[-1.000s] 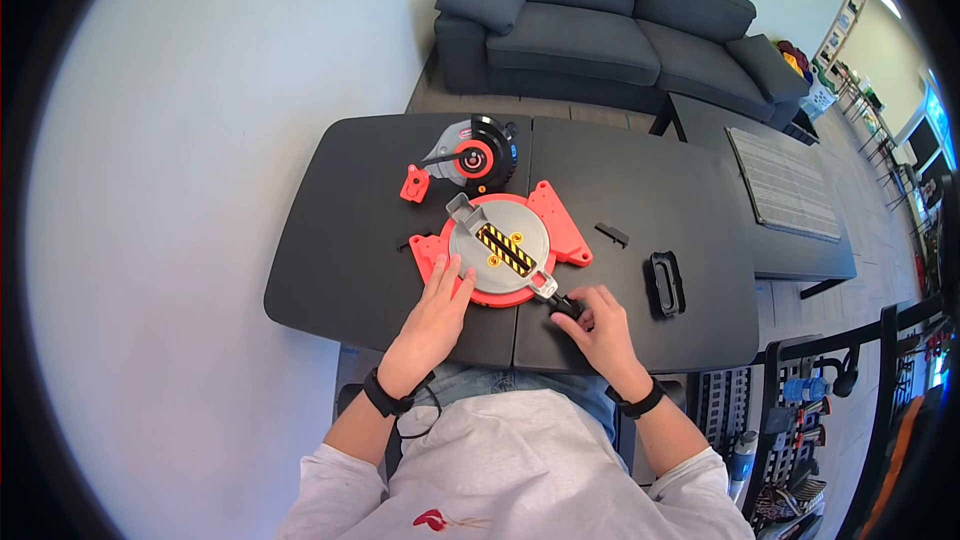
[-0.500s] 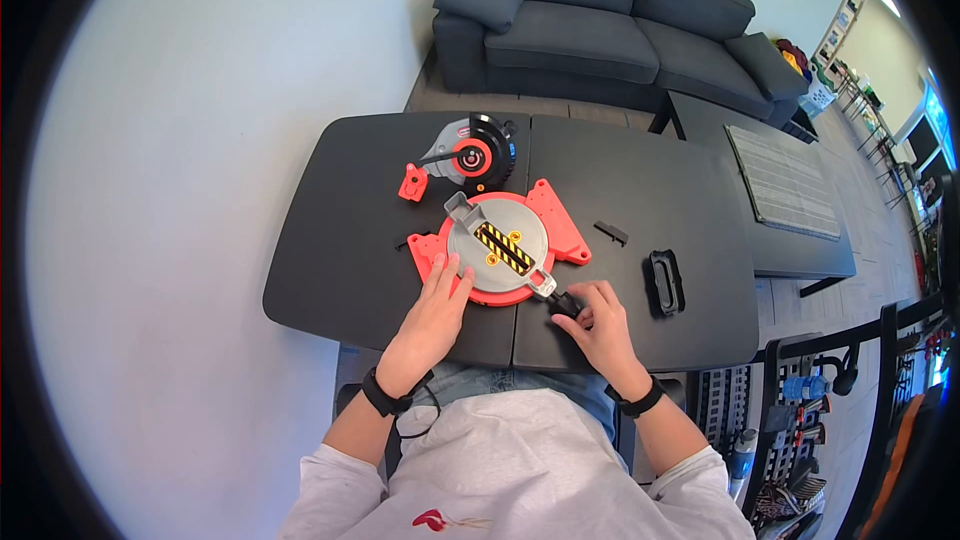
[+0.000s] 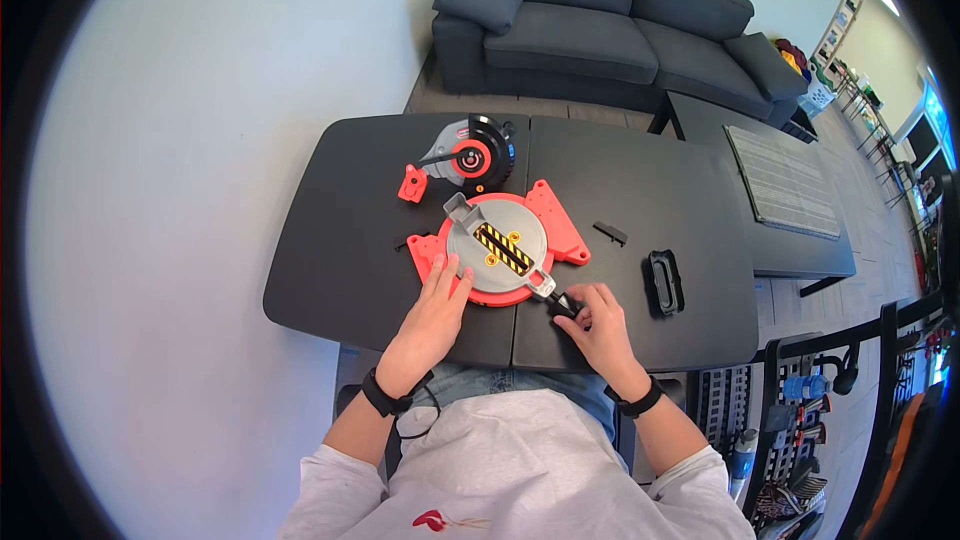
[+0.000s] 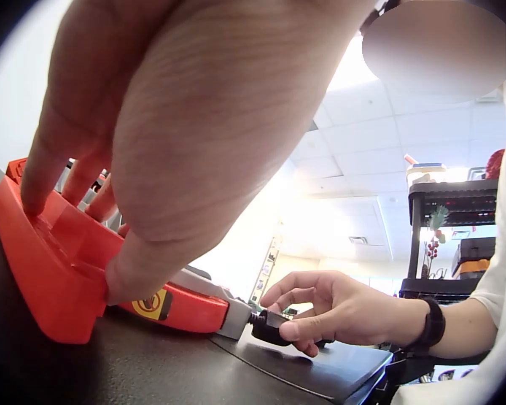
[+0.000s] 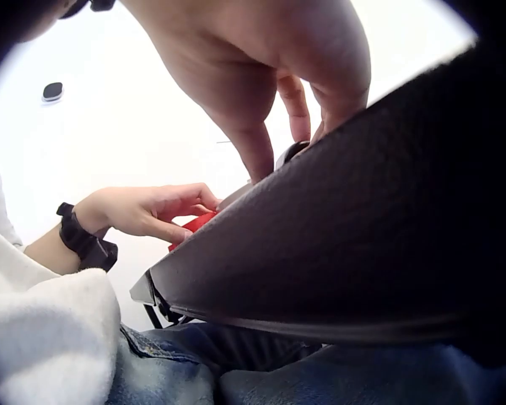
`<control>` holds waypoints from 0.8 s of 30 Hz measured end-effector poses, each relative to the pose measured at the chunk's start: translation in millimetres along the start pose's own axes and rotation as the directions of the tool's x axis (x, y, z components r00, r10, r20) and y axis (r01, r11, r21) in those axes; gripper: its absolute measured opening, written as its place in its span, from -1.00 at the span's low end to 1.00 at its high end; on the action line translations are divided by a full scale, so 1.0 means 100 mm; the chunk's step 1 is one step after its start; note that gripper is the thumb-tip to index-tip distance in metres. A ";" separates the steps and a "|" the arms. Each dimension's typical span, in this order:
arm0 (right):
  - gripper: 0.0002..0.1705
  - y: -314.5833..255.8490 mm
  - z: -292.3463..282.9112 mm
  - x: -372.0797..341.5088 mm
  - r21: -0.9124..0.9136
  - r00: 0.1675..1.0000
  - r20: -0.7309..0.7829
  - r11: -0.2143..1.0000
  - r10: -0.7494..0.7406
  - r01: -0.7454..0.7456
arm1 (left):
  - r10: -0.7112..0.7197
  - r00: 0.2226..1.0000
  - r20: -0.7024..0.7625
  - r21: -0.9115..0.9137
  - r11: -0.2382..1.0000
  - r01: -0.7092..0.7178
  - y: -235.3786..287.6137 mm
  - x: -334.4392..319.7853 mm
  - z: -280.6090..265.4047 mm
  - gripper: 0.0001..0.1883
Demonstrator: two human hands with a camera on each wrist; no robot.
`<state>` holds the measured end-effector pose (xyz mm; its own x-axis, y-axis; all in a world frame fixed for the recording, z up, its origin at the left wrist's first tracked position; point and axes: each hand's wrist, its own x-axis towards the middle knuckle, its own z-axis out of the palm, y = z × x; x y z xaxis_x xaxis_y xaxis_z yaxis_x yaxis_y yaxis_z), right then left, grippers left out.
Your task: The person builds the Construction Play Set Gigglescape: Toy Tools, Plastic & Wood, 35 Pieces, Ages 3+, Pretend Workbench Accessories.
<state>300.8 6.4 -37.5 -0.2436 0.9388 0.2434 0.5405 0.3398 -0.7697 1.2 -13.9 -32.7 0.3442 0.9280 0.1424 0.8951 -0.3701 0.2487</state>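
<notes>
A round red base with a grey disc (image 3: 478, 258) and a black-and-yellow striped slot lies on the black table. My left hand (image 3: 430, 318) rests on its lower left edge with fingers extended; in the left wrist view those fingers touch the red side piece (image 4: 55, 278). At the end of the disc's grey arm, my right hand (image 3: 603, 332) pinches a black knob (image 3: 565, 307) between thumb and fingers. The left wrist view shows the knob (image 4: 270, 329) joined to the arm by a dark shaft. In the right wrist view, the table edge hides most of the knob.
Behind the base lies a grey, black and red saw-like part (image 3: 470, 155). To the right are a small black strip (image 3: 611, 233) and a black oval piece (image 3: 653, 285). A side table (image 3: 820, 258) stands at the right, and a grey sofa (image 3: 570, 40) beyond.
The black knob appears slightly turned in my right fingers, with a light patch now showing on it. My left hand stays in place on the base.
</notes>
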 end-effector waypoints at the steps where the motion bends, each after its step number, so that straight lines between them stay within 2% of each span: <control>1: -0.62 0.01 0.00 0.00 -0.008 1.000 -0.001 1.000 -0.006 0.006 | -0.002 1.000 0.002 -0.003 1.000 0.002 0.00 0.00 -0.01 -0.35; 6: -0.67 0.12 0.04 0.00 0.043 1.000 0.010 0.999 0.018 -0.018 | -0.003 1.000 0.003 0.005 1.000 0.003 0.00 0.00 0.01 -0.35; 11: -0.67 0.11 0.06 0.00 0.008 1.000 -0.006 1.000 -0.005 0.005 | -0.007 1.000 0.002 -0.014 1.000 0.007 0.04 0.00 -0.05 -0.41; 18: -0.59 0.01 0.00 0.01 -0.025 1.000 0.011 1.000 -0.004 0.005 | 0.003 1.000 0.008 0.031 1.000 -0.003 -0.02 -0.01 0.02 -0.34; 24: -0.66 0.07 0.05 0.01 -0.015 0.999 -0.019 0.999 -0.028 0.028 | 0.000 1.000 0.006 0.030 1.000 -0.001 -0.02 -0.01 0.03 -0.33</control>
<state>300.6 9.0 -45.4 -0.2431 0.9298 0.2764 0.5458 0.3666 -0.7535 -0.5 -13.8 -36.2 0.3464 0.9281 0.1367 0.9028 -0.3694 0.2201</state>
